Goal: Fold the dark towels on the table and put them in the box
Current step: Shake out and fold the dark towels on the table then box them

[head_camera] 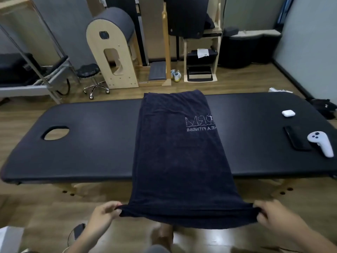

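Item: dark towel [179, 152], long axis 12-to-6 across the table [91, 143], far hem at 12. Your left hand [102, 212] and right hand [273, 214] each pinch a near corner at 6, equally close.

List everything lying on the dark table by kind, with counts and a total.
towel: 1
earbud case: 1
phone: 1
controller: 1
Total: 4
Not counted: the white thing at the far right corner; I cannot tell whether it lies on the table.
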### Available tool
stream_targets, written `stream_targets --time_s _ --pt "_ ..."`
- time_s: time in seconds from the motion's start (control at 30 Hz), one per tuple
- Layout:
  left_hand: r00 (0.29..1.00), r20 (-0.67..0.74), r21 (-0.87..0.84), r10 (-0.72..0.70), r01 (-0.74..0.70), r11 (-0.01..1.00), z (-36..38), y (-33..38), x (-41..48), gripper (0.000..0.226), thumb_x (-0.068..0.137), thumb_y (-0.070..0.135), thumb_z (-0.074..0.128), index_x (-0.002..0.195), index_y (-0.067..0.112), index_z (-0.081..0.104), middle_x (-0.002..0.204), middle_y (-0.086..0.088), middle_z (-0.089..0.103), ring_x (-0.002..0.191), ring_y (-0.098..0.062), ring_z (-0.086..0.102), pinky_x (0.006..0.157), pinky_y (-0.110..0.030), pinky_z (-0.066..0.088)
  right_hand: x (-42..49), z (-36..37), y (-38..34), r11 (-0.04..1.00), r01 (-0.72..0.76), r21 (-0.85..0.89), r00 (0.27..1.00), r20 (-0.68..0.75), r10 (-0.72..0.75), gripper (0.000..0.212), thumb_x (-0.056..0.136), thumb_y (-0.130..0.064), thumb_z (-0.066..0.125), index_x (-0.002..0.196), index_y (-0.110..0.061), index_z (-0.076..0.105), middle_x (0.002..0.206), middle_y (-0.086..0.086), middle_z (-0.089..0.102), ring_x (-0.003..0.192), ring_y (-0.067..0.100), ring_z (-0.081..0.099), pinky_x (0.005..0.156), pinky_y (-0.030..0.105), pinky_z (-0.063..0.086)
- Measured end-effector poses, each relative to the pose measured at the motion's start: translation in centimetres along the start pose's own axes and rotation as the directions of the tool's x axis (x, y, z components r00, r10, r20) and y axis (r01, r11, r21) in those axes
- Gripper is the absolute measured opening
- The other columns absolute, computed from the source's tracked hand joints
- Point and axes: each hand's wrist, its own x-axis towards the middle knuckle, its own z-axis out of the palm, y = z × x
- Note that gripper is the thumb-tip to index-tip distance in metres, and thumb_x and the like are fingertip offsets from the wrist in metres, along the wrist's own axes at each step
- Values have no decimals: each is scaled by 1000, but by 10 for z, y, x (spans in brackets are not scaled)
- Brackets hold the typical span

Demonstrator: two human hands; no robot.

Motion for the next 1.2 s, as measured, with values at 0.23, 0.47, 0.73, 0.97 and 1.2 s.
stream_targets --time_s 0.23,0.47,0.73,0.97,1.2 --pt "988 -58 -126 144 -150 981 -15 94 68 12 86 -11 60 89 -5 70 81 -10 67 85 -23 59 74 -20 45 68 -92 -37 714 147 685 953 -292 83 17 87 -6 53 79 -9 68 82 1 66 81 21 58 76 32 42" --pt "987 -58 -150 148 -155 976 3 175 231 24 94 4 54 76 14 64 68 -9 49 60 -17 45 59 -29 38 193 -164 -90 54 117 992 897 -129 424 18 103 -17 42 109 -23 58 82 2 55 67 15 49 58 32 34" --pt "981 26 -97 -193 195 976 64 120 331 16 93 27 67 86 15 60 83 3 65 70 -11 61 52 -22 44 278 -65 -91 468 -381 797 883 163 441 47 91 -36 70 131 -18 53 120 4 55 106 22 54 88 37 44" --pt "998 28 -328 -60 66 942 61 130 334 10 97 15 61 88 19 60 91 6 71 84 -6 68 73 -22 54 288 -82 -72 242 -203 949 801 19 598 30 93 -5 62 71 -21 51 85 6 69 91 24 62 61 20 53" --pt "984 87 -281 -157 176 943 67 117 323 10 96 14 63 105 17 61 102 5 75 91 -12 72 72 -25 54 311 -87 -96 405 -284 869 915 120 385 21 92 -24 71 109 -20 61 100 -1 68 86 8 65 79 31 54"
